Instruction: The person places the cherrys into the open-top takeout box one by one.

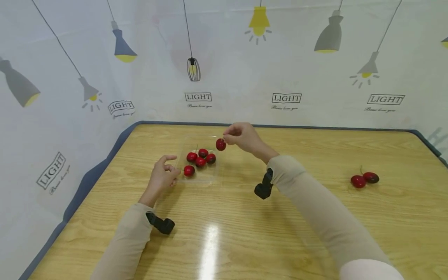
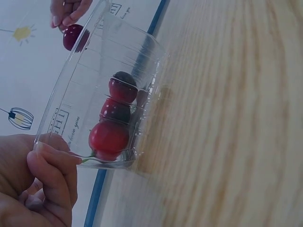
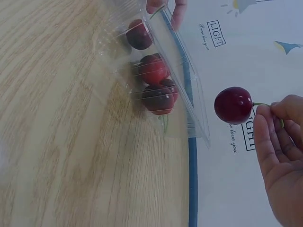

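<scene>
A clear plastic box [image 1: 214, 177] stands on the table with several red cherries [image 1: 200, 162] inside. At its left edge my left hand [image 1: 163, 175] pinches the rim between thumb and fingers, as the left wrist view shows. My right hand [image 1: 244, 137] pinches the green stem of one dark red cherry [image 3: 233, 105]. That cherry hangs just above the box's right rim, apart from the cherries inside. In the right wrist view the fingers [image 3: 266, 137] touch only the stem, not the fruit.
Two more cherries [image 1: 358, 181] lie close together on the wooden table [image 1: 245, 233] at the right, one with its stem upward. A pale curtain [image 1: 231, 77] printed with lamps hangs behind the table's far edge and along its left side.
</scene>
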Demonstrator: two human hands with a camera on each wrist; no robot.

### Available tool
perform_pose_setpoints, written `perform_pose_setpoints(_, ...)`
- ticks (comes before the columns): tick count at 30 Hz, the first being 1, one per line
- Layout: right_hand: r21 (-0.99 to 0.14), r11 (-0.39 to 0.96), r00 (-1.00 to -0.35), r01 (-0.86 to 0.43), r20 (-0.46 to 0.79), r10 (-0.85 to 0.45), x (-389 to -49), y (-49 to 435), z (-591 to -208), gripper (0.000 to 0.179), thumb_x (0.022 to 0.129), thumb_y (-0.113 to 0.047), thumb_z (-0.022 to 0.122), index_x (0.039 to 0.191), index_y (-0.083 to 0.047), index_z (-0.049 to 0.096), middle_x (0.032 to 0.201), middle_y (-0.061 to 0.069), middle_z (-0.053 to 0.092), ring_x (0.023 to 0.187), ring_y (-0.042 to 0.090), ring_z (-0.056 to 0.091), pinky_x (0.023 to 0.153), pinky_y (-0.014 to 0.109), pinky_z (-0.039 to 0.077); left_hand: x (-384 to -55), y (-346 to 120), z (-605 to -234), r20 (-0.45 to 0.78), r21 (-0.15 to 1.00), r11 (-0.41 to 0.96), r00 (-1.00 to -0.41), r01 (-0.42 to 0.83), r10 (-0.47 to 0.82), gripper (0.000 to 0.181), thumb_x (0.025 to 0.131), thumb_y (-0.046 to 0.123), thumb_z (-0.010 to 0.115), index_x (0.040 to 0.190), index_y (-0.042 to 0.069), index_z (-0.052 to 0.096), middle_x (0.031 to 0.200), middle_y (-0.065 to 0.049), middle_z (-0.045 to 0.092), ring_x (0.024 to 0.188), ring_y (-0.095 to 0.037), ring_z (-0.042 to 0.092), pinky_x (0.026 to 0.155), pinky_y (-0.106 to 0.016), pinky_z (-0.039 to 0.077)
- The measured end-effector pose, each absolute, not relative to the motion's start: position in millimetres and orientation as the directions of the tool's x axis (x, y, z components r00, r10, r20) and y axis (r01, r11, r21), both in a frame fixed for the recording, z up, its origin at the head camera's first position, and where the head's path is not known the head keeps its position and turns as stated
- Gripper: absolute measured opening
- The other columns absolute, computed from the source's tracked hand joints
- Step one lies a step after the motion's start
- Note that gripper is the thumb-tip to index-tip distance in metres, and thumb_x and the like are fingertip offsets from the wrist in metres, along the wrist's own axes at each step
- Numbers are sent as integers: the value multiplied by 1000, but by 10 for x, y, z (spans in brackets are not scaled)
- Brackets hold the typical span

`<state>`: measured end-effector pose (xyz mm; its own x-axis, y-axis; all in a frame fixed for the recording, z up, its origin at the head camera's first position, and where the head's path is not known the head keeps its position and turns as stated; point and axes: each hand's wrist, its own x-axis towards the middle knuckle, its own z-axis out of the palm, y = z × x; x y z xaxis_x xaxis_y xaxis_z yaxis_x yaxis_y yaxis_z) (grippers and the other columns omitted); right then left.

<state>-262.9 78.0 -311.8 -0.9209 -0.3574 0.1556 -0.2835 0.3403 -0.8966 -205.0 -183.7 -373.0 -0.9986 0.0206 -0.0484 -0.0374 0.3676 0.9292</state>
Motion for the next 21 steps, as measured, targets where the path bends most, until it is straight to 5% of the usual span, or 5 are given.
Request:
perform_pose_setpoints(13, -876, 375, -905, -304, 142, -402, -2710, 600, -3120, 12, 85, -7, 57, 90, 3, 61, 85, 12, 61, 80, 27, 59, 68, 28, 49, -2046, -1829, -3723, -42, 928, 371, -999, -29, 27, 49, 82, -3, 49, 129, 0, 35, 62, -4, 44, 41, -11, 41, 41, -23, 36)
perform_pose_setpoints(21, -902, 349, -910, -255, 103, -401, -2733, 476, -3204, 11, 83, -6, 59, 88, 2, 62, 81, 11, 62, 73, 19, 58, 66, 28, 49, -2042, -1814, -3716, -58, 923, 382, -998, -44, 27, 49, 83, -3, 49, 129, -1, 34, 64, -5, 45, 43, -12, 42, 42, -23, 37)
